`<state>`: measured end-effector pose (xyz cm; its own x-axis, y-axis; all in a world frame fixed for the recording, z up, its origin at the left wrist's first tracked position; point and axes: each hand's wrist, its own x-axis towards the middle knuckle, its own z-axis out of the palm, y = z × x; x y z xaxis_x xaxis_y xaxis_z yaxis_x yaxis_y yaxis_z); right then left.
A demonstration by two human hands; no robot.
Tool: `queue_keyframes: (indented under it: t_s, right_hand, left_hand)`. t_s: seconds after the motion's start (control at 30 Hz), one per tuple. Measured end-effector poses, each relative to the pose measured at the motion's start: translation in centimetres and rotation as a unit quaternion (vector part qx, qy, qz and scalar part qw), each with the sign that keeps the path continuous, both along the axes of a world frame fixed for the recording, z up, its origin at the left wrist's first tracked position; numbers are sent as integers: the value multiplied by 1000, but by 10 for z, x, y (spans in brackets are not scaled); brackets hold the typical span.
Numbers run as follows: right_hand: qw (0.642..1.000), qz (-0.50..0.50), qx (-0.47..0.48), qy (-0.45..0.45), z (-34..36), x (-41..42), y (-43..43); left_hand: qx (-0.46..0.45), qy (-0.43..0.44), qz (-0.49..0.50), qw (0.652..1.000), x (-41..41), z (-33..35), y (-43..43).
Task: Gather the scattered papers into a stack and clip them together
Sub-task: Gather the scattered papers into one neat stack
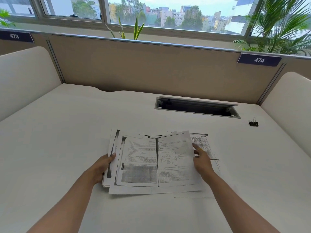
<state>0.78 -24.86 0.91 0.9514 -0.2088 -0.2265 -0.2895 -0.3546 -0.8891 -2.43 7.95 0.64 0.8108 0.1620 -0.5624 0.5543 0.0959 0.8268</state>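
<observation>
The papers (156, 162) lie at the centre of the frame on the white desk (67, 132), between both hands. The left hand (102, 167) grips their left edge, thumb on top. The right hand (202, 159) pinches the top sheet's right edge. They are black-and-white photocopies with text, a diagram and dark copier bands, unevenly fanned. Their long axis runs left to right, print upright to the person. A black binder clip (253, 123) sits well apart at middle right.

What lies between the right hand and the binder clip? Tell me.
Head view: beyond the right hand, a table-printed sheet pokes out from the papers; past it, only bare desk up to the binder clip.
</observation>
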Motion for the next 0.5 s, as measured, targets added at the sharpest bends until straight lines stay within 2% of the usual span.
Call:
queue_keyframes:
  t_s: [0.5]
  right_hand:
    - [995,-42,91,0,-6,-1,19]
  left_hand:
    - [-2,-23,-41,999,-2,-1,-1]
